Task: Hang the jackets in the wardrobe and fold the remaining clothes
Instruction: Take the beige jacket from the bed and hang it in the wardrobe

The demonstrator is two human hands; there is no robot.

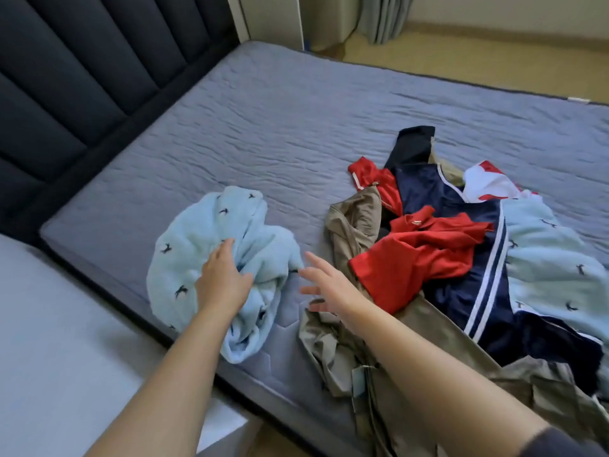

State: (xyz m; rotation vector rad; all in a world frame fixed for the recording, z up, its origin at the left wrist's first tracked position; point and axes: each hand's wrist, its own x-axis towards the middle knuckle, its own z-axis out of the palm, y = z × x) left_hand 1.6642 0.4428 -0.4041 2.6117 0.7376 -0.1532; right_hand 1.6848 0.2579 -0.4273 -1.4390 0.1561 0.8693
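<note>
Left grip lay on the crumpled pale-blue garment, fingers sunk in folds, pinch unclear; right grip hovered wide and empty beside it. Right of both, the clothes pile lay. Spreading the blue piece flat on the bed first would likely fold best. Pile's lower layers were hidden.

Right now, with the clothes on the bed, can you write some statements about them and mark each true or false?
1. The left hand rests on the light blue fleece garment with small dark figures. True.
2. The right hand grips the red shirt. False: it is open and holds nothing.
3. The red shirt lies partly on the navy jacket with white stripes. True.
4. Folded stacks stand on the grey quilted mattress. False: the clothes lie crumpled.
</note>
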